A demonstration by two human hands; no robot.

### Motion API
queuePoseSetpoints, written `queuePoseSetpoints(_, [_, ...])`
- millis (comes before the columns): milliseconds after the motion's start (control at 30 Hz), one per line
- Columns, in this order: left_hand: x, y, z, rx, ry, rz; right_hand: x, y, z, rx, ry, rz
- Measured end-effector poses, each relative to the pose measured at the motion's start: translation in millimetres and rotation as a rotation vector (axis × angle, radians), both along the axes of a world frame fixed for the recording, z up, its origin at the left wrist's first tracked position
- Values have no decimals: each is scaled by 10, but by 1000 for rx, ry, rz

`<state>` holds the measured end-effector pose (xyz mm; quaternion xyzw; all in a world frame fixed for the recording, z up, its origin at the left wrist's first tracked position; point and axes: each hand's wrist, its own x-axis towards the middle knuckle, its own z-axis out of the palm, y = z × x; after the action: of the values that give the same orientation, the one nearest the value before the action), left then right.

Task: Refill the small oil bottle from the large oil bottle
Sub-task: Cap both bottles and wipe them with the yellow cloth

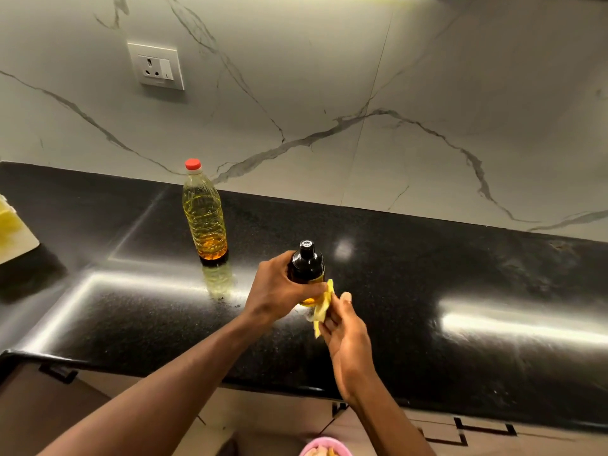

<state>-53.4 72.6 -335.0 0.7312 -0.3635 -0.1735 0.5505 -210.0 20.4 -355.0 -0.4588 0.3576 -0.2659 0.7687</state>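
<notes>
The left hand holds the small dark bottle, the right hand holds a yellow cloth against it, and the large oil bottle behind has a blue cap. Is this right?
Not quite. In the head view the large oil bottle has a red cap, not blue. The rest holds: the left hand holds the small dark bottle, and the right hand holds a yellow cloth against it.

black countertop (427, 274) | wall socket (156, 66) on marble backsplash (329, 77) | pink bowl (324, 447) at bottom edge

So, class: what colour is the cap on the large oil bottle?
Red cap, seen in the head view.
</notes>
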Motion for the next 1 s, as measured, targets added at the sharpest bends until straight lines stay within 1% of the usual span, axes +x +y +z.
queuePoseSetpoints(100, [22, 19, 6, -14, -9, -25, 118, -10, -37, -184, 84, 85])
queuePoseSetpoints(200, [12, 17, 60, -28, 5, -52, 264, -173, -73, -209, 109, 80])
queuePoseSetpoints(300, [-18, 13, 72, -34, 7, -74, 394, -359, 11, -49, 80, 82])
queuePoseSetpoints(433, [-18, 19, 17, -11, -65, -58, 448, -452, 1, 164, 39, 108])
queuePoseSetpoints(567, [64, 34, -4, 14, -89, -13, 351, -379, -106, 325, 33, 41])
queuePoseSetpoints(667, [131, 44, 13, 10, -83, 9, 261, -405, -180, 384, -3, -25])
queuePoseSetpoints(800, [160, 58, 19, 19, -66, 23, 355, -469, -34, 432, -77, -59])
queuePoseSetpoints(867, [114, 51, 6, 6, -56, 10, 464, -444, 22, 449, -82, -22])
queuePoseSetpoints(1000, [62, 52, 17, -2, -93, 19, 547, -283, 55, 440, -41, 44])
